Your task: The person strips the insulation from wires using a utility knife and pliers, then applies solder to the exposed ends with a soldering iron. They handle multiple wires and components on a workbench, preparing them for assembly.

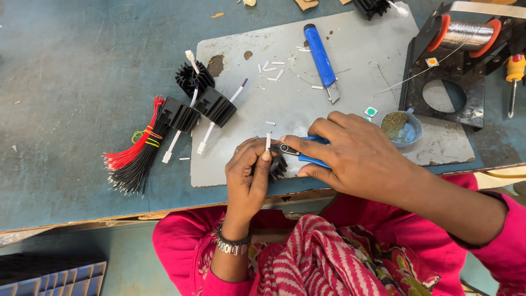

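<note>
My left hand (249,175) pinches a black finned heat sink (278,167) with a short white wire (268,141) standing up from it, at the near edge of the grey work mat (350,60). My right hand (356,156) grips a small blue-handled cutter (307,153), its metal tip touching the white wire. Both hands meet over the mat's front edge.
Three black heat sinks with white wires (197,98) lie at the mat's left edge. A red and black wire bundle (137,156) is further left. A blue utility knife (320,57), a small blue bowl (402,127), a solder spool on a black stand (466,35) and a screwdriver (514,77) sit behind.
</note>
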Demonstrator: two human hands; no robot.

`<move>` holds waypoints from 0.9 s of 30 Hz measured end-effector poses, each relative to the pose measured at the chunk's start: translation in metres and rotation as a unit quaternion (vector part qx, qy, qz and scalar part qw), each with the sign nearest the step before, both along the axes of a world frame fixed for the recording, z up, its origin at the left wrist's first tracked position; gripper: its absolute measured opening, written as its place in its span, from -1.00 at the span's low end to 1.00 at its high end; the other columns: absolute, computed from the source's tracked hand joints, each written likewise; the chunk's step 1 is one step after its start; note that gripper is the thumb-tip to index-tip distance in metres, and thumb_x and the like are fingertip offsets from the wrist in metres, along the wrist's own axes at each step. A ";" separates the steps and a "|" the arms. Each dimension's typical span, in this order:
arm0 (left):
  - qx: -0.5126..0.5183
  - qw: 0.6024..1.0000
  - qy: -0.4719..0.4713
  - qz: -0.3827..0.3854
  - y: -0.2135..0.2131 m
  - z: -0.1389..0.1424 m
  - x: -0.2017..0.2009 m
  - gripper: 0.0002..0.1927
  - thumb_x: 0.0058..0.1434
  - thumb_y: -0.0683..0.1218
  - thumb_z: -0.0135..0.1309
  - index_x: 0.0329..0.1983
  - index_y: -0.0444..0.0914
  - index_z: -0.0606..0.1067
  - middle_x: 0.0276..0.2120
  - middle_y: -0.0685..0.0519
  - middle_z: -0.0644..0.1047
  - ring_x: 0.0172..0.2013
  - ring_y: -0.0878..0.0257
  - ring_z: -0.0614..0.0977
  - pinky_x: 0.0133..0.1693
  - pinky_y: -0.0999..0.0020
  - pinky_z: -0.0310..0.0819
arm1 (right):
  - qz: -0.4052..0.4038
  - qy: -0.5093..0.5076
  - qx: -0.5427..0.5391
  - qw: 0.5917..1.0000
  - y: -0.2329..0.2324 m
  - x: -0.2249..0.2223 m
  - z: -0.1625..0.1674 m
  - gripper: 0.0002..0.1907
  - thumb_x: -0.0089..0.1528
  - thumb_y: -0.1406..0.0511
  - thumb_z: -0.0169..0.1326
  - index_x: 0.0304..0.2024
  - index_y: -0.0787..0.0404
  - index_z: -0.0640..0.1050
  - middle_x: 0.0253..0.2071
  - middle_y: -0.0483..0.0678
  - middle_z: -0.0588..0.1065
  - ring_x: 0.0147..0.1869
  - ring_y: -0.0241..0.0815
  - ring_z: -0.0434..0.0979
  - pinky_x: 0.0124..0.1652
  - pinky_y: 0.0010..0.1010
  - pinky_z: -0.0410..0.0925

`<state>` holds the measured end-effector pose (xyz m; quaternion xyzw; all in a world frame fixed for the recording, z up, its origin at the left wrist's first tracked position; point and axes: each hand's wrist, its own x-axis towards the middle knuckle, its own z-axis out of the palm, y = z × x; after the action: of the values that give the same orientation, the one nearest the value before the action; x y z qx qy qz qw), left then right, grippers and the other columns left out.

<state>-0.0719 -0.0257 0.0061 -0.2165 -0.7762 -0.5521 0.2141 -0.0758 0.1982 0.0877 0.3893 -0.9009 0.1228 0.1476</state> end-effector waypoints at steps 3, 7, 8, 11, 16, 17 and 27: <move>-0.003 1.000 0.007 -0.002 0.002 0.000 0.001 -0.84 0.45 -0.15 0.00 -0.14 -0.35 0.55 -0.17 -0.03 0.64 0.03 0.01 0.63 0.14 0.18 0.46 | -0.009 0.001 0.000 1.000 0.001 0.002 -0.002 -0.39 0.13 0.04 0.21 0.24 -0.04 0.50 -0.31 -0.07 0.41 -0.21 -0.01 0.42 -0.22 -0.19 0.34; -0.003 1.000 0.009 0.000 0.002 0.001 0.000 -0.85 0.43 -0.16 0.02 -0.13 -0.34 0.55 -0.16 -0.03 0.65 0.03 0.02 0.63 0.15 0.18 0.46 | -0.022 0.010 -0.002 1.000 0.001 0.004 -0.004 -0.37 0.14 0.03 0.20 0.26 -0.06 0.50 -0.22 -0.07 0.45 -0.13 -0.01 0.42 -0.16 -0.16 0.32; -0.001 1.000 0.008 0.000 0.001 0.002 0.000 -0.85 0.43 -0.16 0.03 -0.12 -0.34 0.55 -0.15 -0.03 0.65 0.04 0.02 0.64 0.15 0.18 0.46 | -0.017 0.029 -0.011 0.999 0.000 0.004 -0.005 -0.37 0.13 0.02 0.20 0.25 -0.05 0.50 -0.17 -0.07 0.46 -0.09 -0.01 0.42 -0.12 -0.14 0.30; -0.001 1.000 0.015 -0.007 0.001 0.004 0.000 -0.87 0.41 -0.17 0.06 -0.12 -0.33 0.57 -0.11 -0.03 0.66 0.01 0.04 0.65 0.19 0.17 0.45 | -0.020 0.071 -0.024 0.997 0.000 0.006 -0.005 -0.39 0.13 0.02 0.20 0.22 -0.06 0.51 -0.07 -0.07 0.47 0.02 0.00 0.41 0.01 -0.05 0.24; 0.015 1.000 -0.009 -0.011 0.001 0.009 0.001 -0.89 0.33 -0.18 0.14 -0.15 -0.34 0.60 -0.13 -0.03 0.68 -0.02 0.07 0.68 0.14 0.20 0.45 | -0.031 0.079 -0.035 0.996 0.002 0.011 -0.006 -0.42 0.14 0.06 0.22 0.22 -0.05 0.53 -0.03 -0.07 0.47 0.08 -0.02 0.40 0.08 -0.03 0.18; 0.015 1.000 -0.010 -0.009 0.001 0.010 0.002 -0.90 0.32 -0.19 0.15 -0.17 -0.33 0.61 -0.13 -0.03 0.68 -0.04 0.08 0.69 0.13 0.21 0.45 | -0.034 0.081 -0.038 0.995 0.002 0.012 -0.006 -0.43 0.14 0.06 0.22 0.22 -0.05 0.54 -0.04 -0.07 0.47 0.08 -0.02 0.39 0.08 -0.04 0.17; -0.036 0.999 0.003 0.025 0.009 0.016 0.000 -0.90 0.23 -0.20 0.21 -0.21 -0.28 0.65 -0.20 0.01 0.69 -0.19 0.14 0.68 0.04 0.28 0.42 | -0.070 0.109 -0.034 0.991 0.006 0.022 -0.015 -0.49 0.16 0.08 0.22 0.18 -0.14 0.58 -0.04 -0.11 0.46 0.05 -0.05 0.40 0.09 -0.04 0.12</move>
<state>-0.0720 -0.0166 0.0217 -0.2063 -0.8001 -0.5174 0.2227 -0.0542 0.2046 0.0729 0.3309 -0.8997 0.0999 0.2666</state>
